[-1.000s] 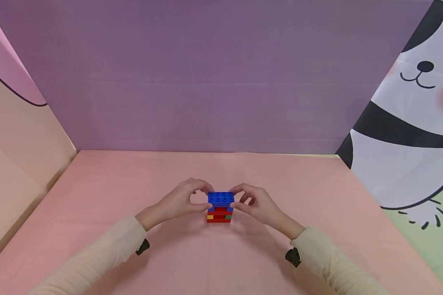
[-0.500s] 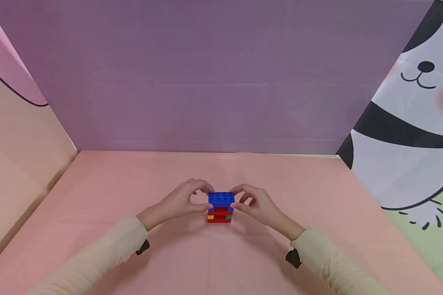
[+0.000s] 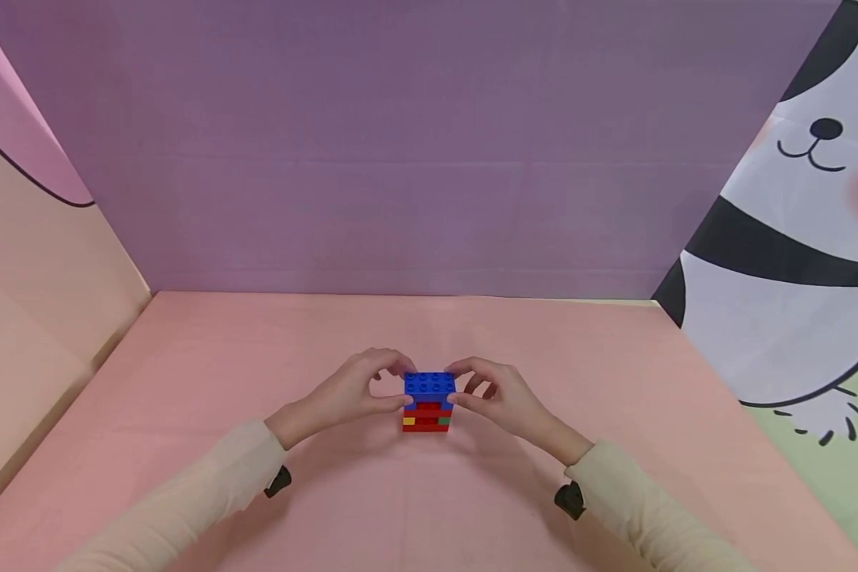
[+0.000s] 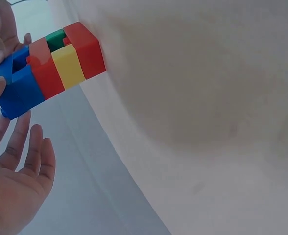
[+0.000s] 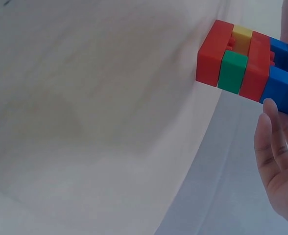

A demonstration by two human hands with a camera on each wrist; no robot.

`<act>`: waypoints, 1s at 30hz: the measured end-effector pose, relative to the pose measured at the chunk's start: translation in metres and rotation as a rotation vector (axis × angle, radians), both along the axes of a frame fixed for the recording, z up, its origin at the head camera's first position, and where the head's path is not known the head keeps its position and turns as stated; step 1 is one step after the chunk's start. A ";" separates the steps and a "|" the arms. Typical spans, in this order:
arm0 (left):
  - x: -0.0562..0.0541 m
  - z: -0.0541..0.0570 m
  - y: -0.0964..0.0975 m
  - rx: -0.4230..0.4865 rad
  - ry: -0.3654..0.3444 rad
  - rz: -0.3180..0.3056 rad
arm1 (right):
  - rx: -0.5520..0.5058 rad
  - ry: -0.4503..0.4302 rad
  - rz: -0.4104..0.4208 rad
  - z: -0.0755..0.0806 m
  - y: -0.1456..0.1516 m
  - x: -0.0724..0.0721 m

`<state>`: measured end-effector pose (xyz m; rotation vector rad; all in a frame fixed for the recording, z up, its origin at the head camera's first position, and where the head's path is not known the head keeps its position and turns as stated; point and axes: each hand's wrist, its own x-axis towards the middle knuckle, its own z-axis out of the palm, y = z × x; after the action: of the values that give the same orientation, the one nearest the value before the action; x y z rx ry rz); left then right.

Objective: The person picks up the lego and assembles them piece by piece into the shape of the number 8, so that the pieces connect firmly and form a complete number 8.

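Observation:
A small tower of toy building bricks stands upright on the table. Its top is a studded blue brick (image 3: 430, 384), over smaller blue bricks (image 5: 276, 84) at the two ends. Beneath are a red brick (image 4: 48, 71), then a yellow brick (image 4: 68, 66) at the left end and a green brick (image 5: 233, 71) at the right end. A second red brick (image 5: 214, 53) forms the base. My left hand (image 3: 350, 389) pinches the top blue brick's left end between thumb and fingers. From the other side, my right hand (image 3: 502, 395) pinches its right end.
Pink cloth covers the table (image 3: 257, 342). A purple backdrop (image 3: 415, 159) rises behind it, and a wall with a panda picture (image 3: 786, 318) stands on the right. Black wrist devices sit under both cuffs.

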<state>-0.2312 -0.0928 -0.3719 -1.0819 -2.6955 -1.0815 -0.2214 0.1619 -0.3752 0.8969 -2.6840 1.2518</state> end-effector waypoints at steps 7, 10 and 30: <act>0.000 -0.001 -0.001 -0.008 -0.010 -0.003 | -0.001 0.019 0.012 0.000 0.001 0.000; 0.000 -0.001 -0.002 -0.014 -0.005 -0.002 | -0.001 0.043 0.006 0.000 0.001 0.000; 0.002 0.000 -0.001 -0.032 0.021 0.001 | 0.018 0.052 -0.041 0.000 0.001 0.003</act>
<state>-0.2295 -0.0940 -0.3723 -1.0905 -2.7053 -1.0248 -0.2180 0.1626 -0.3751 0.8599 -2.6634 1.1821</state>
